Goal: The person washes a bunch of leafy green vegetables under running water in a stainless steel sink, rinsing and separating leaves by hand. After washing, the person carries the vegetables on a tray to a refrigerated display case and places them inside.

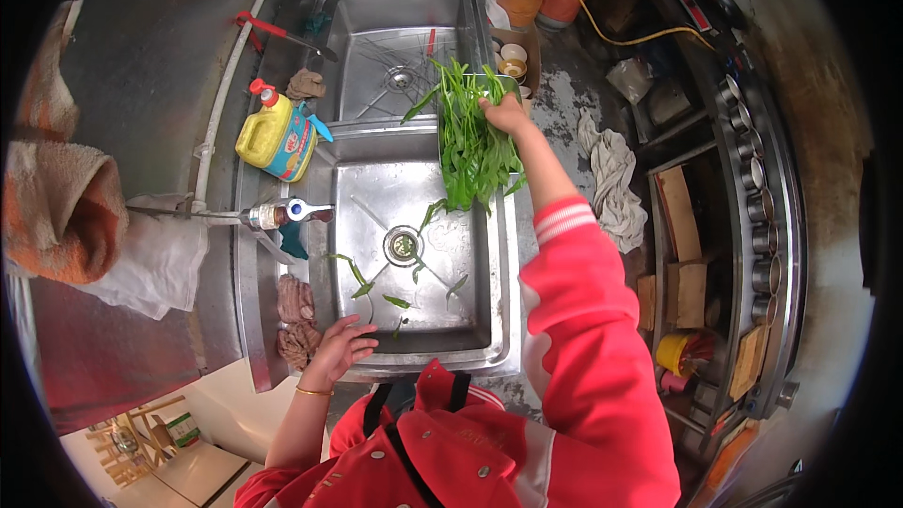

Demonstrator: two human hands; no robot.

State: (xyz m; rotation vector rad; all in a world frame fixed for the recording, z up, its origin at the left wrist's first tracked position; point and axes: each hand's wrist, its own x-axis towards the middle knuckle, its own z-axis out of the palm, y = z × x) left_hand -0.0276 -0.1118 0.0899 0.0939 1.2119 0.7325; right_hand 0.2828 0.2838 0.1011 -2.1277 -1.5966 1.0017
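Long-stemmed leafy greens lie heaped in a metal tray at the right rim of the double steel sink. My right hand is on the stems at the upper right of the heap; its fingers are partly hidden, so I cannot tell if they grip. Over the lower left corner of the near sink basin is my left hand, fingers spread and holding nothing. Loose leaves and stems are scattered on the wet basin floor, some around the drain.
Left of the basins are a yellow detergent jug, a faucet, crumpled cloths and red-handled tongs. The far basin holds thin wires or sticks. At right, a cloth lies on the floor beside a stove.
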